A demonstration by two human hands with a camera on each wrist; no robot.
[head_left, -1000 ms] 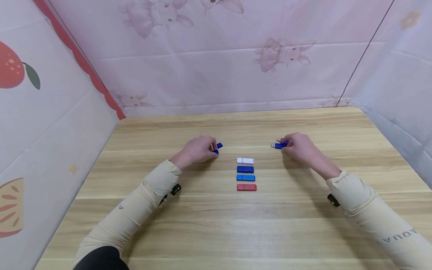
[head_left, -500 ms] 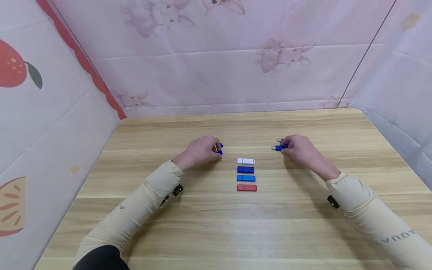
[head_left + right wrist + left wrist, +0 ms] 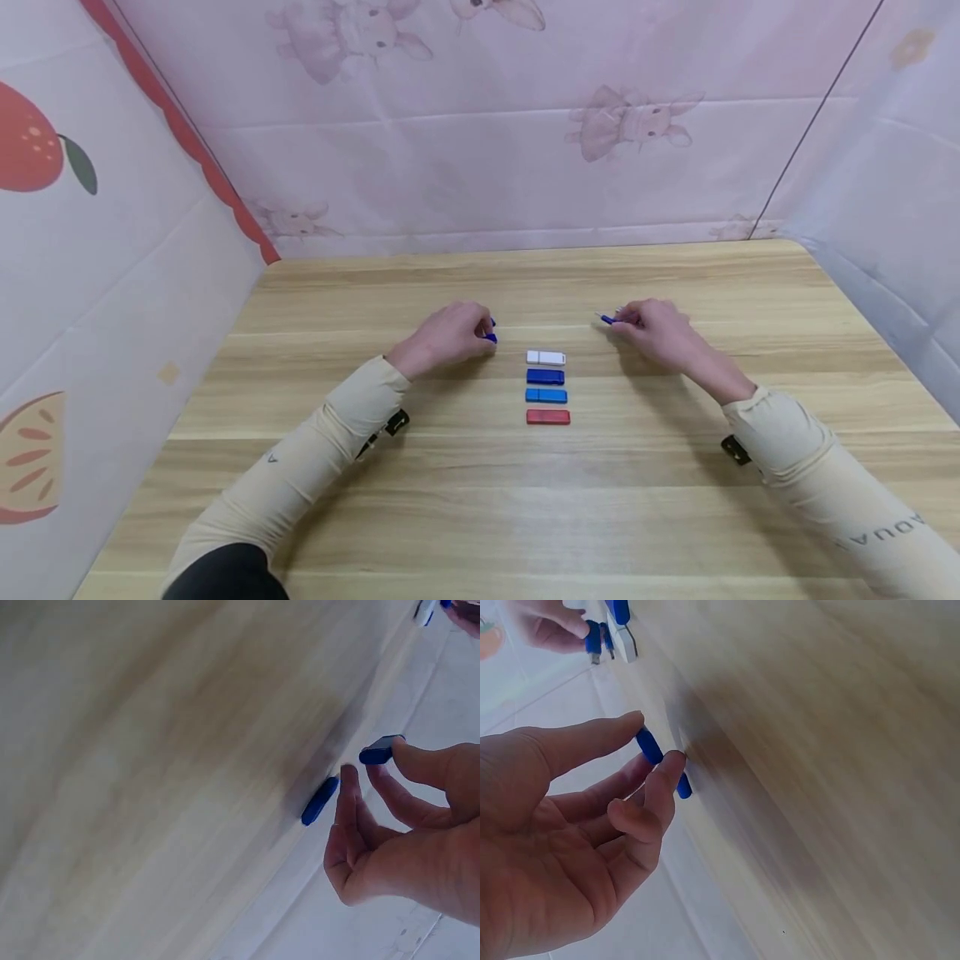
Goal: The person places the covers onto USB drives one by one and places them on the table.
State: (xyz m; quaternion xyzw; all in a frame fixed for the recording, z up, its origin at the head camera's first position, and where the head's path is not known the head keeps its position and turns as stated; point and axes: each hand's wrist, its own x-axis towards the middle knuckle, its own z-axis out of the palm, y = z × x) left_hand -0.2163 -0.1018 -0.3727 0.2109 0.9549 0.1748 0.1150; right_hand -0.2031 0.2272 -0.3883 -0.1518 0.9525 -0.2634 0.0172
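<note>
In the head view my left hand point(image 3: 450, 333) pinches a small blue cap point(image 3: 490, 338) between thumb and finger. A second blue piece point(image 3: 684, 786) lies just past its fingertips in the left wrist view. Across from it, my right hand point(image 3: 656, 333) pinches a blue USB stick point(image 3: 607, 318), its plug pointing left. In the right wrist view this stick point(image 3: 381, 750) is between thumb and forefinger, off the table. Another blue stick point(image 3: 320, 801) lies on the table beside the other fingers, mostly hidden by the hand in the head view.
Between the hands, a column of capped USB sticks lies on the wooden table point(image 3: 480, 517): white point(image 3: 546, 358), dark blue point(image 3: 545, 377), light blue point(image 3: 546, 396) and red point(image 3: 547, 417). A patterned cloth point(image 3: 480, 183) hangs behind the table.
My right hand has raised the blue USB stick and tilted it, shifting slightly left. The left hand has slid a little right with the blue cap. The column of sticks stays put.
</note>
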